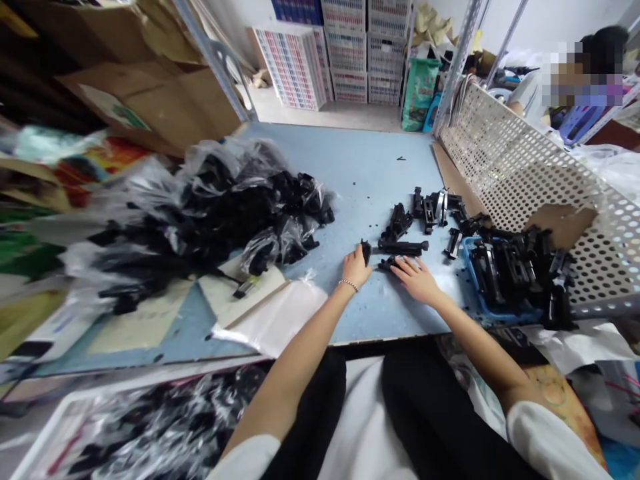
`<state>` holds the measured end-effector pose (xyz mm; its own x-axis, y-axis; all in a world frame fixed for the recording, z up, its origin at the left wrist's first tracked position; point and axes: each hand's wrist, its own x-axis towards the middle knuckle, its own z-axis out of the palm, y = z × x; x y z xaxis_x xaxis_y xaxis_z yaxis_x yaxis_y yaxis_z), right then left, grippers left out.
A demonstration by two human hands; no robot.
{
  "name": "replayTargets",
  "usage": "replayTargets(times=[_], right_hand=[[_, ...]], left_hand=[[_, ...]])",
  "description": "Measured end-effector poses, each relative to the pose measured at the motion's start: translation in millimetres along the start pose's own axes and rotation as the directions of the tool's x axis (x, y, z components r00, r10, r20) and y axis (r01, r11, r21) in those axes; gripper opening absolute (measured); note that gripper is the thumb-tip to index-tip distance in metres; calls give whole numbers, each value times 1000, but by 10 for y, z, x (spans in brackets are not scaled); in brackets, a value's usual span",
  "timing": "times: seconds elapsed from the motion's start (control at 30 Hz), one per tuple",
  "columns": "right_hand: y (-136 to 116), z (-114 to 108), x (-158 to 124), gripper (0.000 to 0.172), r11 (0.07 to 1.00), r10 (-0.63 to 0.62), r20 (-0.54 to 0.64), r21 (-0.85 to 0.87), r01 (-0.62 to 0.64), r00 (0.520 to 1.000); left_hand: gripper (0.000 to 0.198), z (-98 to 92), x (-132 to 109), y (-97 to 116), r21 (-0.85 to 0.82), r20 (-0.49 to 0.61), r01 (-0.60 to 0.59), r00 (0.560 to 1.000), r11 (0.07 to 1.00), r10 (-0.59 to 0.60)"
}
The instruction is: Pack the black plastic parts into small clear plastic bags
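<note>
My left hand (355, 269), with a beaded bracelet at its wrist, is closed around a small black plastic part (366, 252) above the blue table (325, 143). Just to its right, my right hand (416, 280) lies palm down with fingers stretched out and slightly apart. Its fingertips touch another black part (387, 265), partly hidden under them. A long black bar-shaped part (403, 247) lies crosswise beyond both hands. Farther back, several similar black parts (397, 222) form a loose group.
A blue basket (467, 257) heaped with black parts stands at right, beside a perforated metal panel (520, 167). Clear plastic bags of black pieces (215, 207) cover the left side. A white plastic bag (275, 317) lies near the front edge. A person (535, 93) sits beyond the panel.
</note>
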<state>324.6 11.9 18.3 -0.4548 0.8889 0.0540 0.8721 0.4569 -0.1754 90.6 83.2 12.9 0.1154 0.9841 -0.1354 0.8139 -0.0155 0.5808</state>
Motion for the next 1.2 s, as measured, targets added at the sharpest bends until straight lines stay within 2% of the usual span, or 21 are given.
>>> replayTargets(times=[0.07, 0.17, 0.27, 0.33, 0.4, 0.47, 0.53, 0.63, 0.73, 0.8, 0.83, 0.87, 0.9, 0.97, 1.0, 1.03, 1.07, 1.1, 1.13, 1.2], right_hand=[[-41, -9, -122, 51, 997, 73, -39, -1, -74, 997], [-184, -143, -92, 43, 959, 195, -166, 240, -152, 967], [-528, -253, 8, 49, 801, 230, -180, 594, -80, 956], [-785, -274, 55, 49, 675, 256, -172, 736, -49, 951], [-990, -280, 74, 47, 566, 315, -182, 824, -30, 931], [-1117, -306, 70, 44, 486, 352, -200, 874, 4, 914], [-1170, -369, 54, 42, 507, 332, -267, 859, 68, 905], [-1141, -514, 22, 38, 699, 268, -427, 703, 131, 864], [-1062, -631, 1, 39, 850, 166, -458, 516, 109, 873], [-1037, -652, 2, 44, 871, 120, -417, 480, 106, 901], [-1039, -644, 8, 46, 850, 132, -393, 517, 100, 910], [-1048, -625, 16, 47, 801, 171, -355, 593, 81, 919], [-1060, -599, 25, 49, 714, 224, -289, 699, 46, 931], [-1075, -550, 41, 52, 442, 278, -57, 894, -75, 959], [-1069, -538, 47, 54, 305, 256, 72, 940, -151, 964], [-1051, -541, 49, 55, 214, 213, 170, 953, -215, 962], [-1022, -560, 51, 55, 190, 174, 218, 949, -250, 960], [-983, -596, 52, 55, 237, 152, 215, 940, -247, 965], [-940, -644, 55, 53, 341, 151, 164, 917, -207, 975], [-856, -750, 72, 48, 606, 141, -8, 791, -80, 990]], left_hand=[[76, -81, -121, -46, -6, -4, -3, 1000, 1000, 3], [80, -178, -470, -69, -73, -40, -40, 999, 996, 37], [88, -235, -955, 16, -213, -149, -174, 978, 961, 144], [88, -282, -1255, 98, -325, -188, -259, 960, 910, 206], [84, -349, -1474, 155, -488, -142, -283, 959, 826, 244], [84, -420, -1601, 175, -677, -39, -228, 961, 699, 275], [88, -477, -1661, 172, -820, 50, -123, 958, 559, 283], [93, -534, -1692, 168, -908, 79, -37, 962, 416, 259], [94, -568, -1711, 192, -918, 95, -18, 960, 395, 264], [95, -571, -1722, 226, -908, 120, -10, 951, 420, 284], [95, -565, -1725, 245, -893, 119, -25, 950, 449, 289], [95, -557, -1725, 264, -868, 98, -59, 953, 494, 287], [94, -547, -1721, 280, -826, 60, -109, 958, 553, 279], [95, -529, -1699, 296, -711, -23, -200, 965, 674, 262], [95, -523, -1681, 292, -675, -41, -216, 966, 705, 257], [95, -522, -1659, 281, -676, -27, -202, 968, 708, 250], [94, -524, -1636, 264, -712, 15, -159, 970, 684, 241], [94, -530, -1611, 244, -766, 71, -96, 970, 636, 233], [93, -538, -1589, 224, -816, 126, -31, 965, 577, 229], [95, -558, -1554, 198, -879, 200, 71, 952, 471, 230]])
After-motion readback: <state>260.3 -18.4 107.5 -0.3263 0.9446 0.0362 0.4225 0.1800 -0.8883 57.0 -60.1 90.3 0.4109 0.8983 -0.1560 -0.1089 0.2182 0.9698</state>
